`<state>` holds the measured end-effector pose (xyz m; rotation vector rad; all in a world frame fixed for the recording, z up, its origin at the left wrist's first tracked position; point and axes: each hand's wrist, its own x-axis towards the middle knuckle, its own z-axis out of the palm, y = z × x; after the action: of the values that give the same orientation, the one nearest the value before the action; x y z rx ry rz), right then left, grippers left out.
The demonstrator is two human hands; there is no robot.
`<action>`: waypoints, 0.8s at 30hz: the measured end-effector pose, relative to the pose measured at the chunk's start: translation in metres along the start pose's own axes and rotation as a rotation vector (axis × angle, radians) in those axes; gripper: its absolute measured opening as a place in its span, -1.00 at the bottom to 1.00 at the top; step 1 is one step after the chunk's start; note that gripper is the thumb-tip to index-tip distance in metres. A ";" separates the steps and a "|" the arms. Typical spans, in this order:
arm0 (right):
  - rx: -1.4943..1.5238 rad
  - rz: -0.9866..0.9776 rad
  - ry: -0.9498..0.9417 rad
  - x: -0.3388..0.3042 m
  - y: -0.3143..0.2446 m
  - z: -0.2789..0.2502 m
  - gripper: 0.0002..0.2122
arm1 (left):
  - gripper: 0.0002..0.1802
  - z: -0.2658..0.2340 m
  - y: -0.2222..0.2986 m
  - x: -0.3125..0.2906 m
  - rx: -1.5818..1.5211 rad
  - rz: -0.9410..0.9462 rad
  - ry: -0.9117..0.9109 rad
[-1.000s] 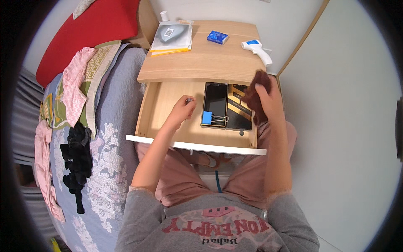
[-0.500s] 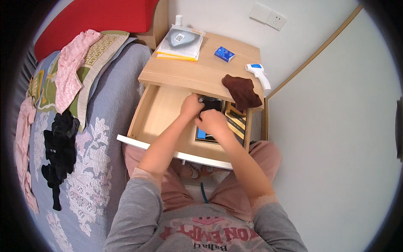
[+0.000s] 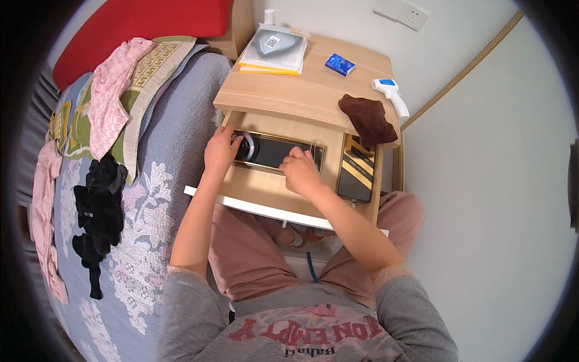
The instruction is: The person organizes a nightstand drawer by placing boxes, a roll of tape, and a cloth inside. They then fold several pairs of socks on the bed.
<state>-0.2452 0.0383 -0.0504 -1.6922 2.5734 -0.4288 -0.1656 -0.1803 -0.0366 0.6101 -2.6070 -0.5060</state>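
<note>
A long black box with gold edges (image 3: 271,153) lies crosswise in the open wooden drawer (image 3: 262,187). My left hand (image 3: 221,149) is closed around the box's left end, its thumb next to a dark ring-shaped coil (image 3: 248,148) lying in the box. Over the right part of the box, my right hand (image 3: 300,172) has its fingers curled together in a pinch; what they hold, if anything, is too small to make out. To the right, a black box with gold stripes (image 3: 354,184) fills the drawer's right side, partly beneath a brown cloth (image 3: 365,119).
On the nightstand top (image 3: 289,90) lie flat clear packets (image 3: 274,51), a blue packet (image 3: 340,64) and a white handheld thermometer (image 3: 389,92). The bed (image 3: 175,120) on the left holds pink clothing (image 3: 111,99) and black clothing (image 3: 99,211). A white panel (image 3: 482,181) stands on the right.
The gold-edged box has gone from beside the striped box to a crosswise position further left. My left hand has moved left with it, and my hands are wider apart. The camera view has shifted slightly.
</note>
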 end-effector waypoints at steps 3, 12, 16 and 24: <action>-0.174 0.054 0.136 -0.001 0.008 -0.001 -0.88 | -0.66 -0.001 0.008 -0.003 -0.087 0.038 0.019; -0.255 0.358 0.323 -0.012 0.045 -0.008 -0.87 | -0.58 0.015 0.007 -0.005 -0.284 -0.023 -0.654; -0.024 0.401 0.434 -0.015 0.055 -0.007 -0.92 | -0.66 0.020 0.035 -0.012 -0.501 -0.020 -0.831; 0.063 0.541 0.514 -0.010 0.070 0.000 -0.79 | -0.66 0.025 0.052 0.001 -0.320 -0.032 -0.908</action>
<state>-0.3034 0.0733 -0.0685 -0.8732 3.1569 -0.9888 -0.1955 -0.1313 -0.0351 0.3505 -3.2002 -1.4546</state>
